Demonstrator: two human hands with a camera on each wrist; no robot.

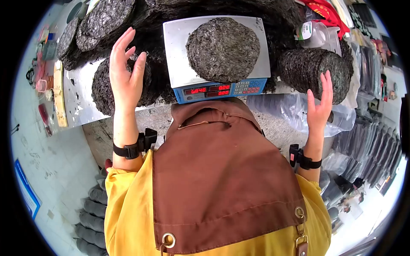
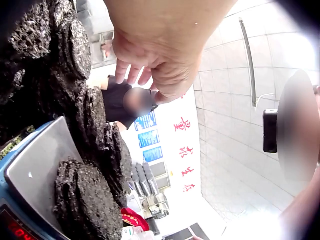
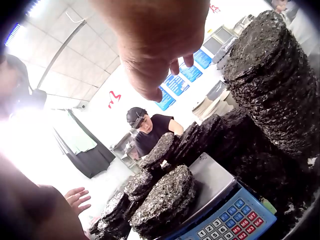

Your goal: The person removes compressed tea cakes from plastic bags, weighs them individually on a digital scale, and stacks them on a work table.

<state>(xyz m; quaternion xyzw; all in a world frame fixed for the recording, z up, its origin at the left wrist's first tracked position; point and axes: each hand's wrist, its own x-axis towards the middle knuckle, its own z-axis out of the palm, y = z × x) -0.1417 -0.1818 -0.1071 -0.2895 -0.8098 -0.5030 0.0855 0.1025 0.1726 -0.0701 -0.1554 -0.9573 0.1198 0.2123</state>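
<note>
A round stack of dark dried sheets (image 1: 223, 49) lies on the metal plate of a blue digital scale (image 1: 177, 64), whose red display is lit. The left hand (image 1: 124, 70) is raised left of the scale, fingers straight and holding nothing, above another dark round stack (image 1: 101, 87). To the right of the scale the right hand (image 1: 320, 104) is also raised and empty, fingers extended, near a thick dark roll-like stack (image 1: 314, 70). Both hands are apart from the scale. The left wrist view shows the left hand (image 2: 157, 55) above the dark stacks; the right wrist view shows the right hand (image 3: 157, 50).
More dark stacks (image 1: 106, 21) line the back of the table. A plastic container (image 1: 318, 36) and red cloth (image 1: 326, 15) are at the back right. Clear plastic bags (image 1: 294, 113) hang at the front right edge. Another person (image 3: 152, 132) in a dark cap is across the table.
</note>
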